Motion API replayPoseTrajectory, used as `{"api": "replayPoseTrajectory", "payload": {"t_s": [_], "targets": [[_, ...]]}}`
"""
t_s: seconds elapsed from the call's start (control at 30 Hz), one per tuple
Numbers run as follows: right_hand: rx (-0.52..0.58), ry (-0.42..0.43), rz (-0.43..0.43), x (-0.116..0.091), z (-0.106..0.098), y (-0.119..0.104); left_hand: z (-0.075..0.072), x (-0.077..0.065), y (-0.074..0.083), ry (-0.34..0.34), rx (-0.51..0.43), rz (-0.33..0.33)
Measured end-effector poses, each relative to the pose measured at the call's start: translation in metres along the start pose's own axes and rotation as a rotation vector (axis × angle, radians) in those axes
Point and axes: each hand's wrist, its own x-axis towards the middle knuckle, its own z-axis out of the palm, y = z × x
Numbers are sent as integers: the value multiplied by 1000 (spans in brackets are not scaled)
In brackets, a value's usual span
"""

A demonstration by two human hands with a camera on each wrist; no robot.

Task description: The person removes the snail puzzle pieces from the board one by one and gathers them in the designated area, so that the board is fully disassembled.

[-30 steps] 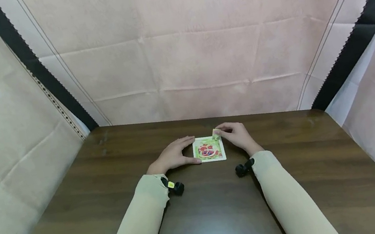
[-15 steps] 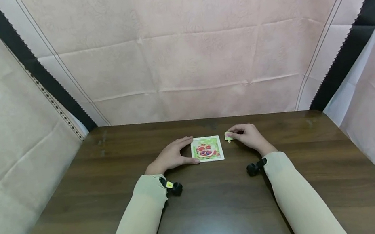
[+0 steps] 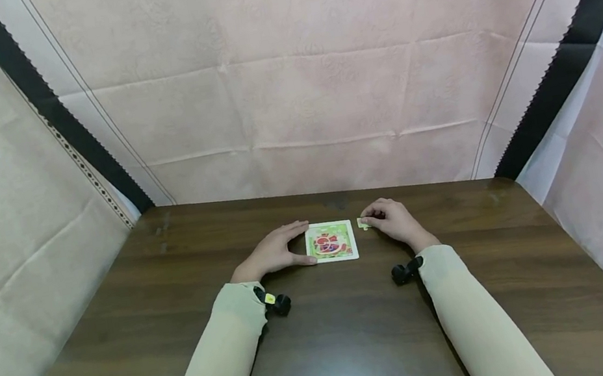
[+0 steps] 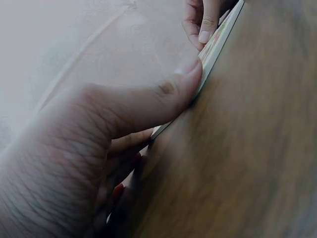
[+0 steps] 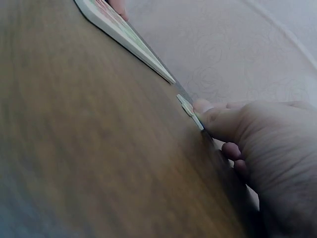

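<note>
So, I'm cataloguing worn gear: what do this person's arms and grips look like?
The left sleeve and right sleeve are long and pale. A black left-wrist device bears a yellow tag; the black right-wrist device shows none. Left grip and right grip are ungloved.

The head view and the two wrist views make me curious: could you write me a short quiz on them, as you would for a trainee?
1. True or false: the small piece rests on top of the picture board.
2. Which side of the board, as the person sees it, is the left hand holding?
A) the right side
B) the left side
C) none, it is away from the board
3. Fill in: the thumb and fingers of the person's ____ hand are at the small piece.

Key: 1 false, it is apart from the board, to its right; 2 B; 3 right hand.
</note>
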Motion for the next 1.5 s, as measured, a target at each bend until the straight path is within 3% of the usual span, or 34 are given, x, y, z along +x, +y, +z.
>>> {"api": "replayPoseTrajectory", "payload": {"t_s": [0.53, 1.5], "targets": [[-4, -12, 12, 0, 2, -1, 3, -2, -1, 9, -20, -28], [54, 8, 20, -2, 0, -3, 1, 2, -2, 7, -2, -13]]}}
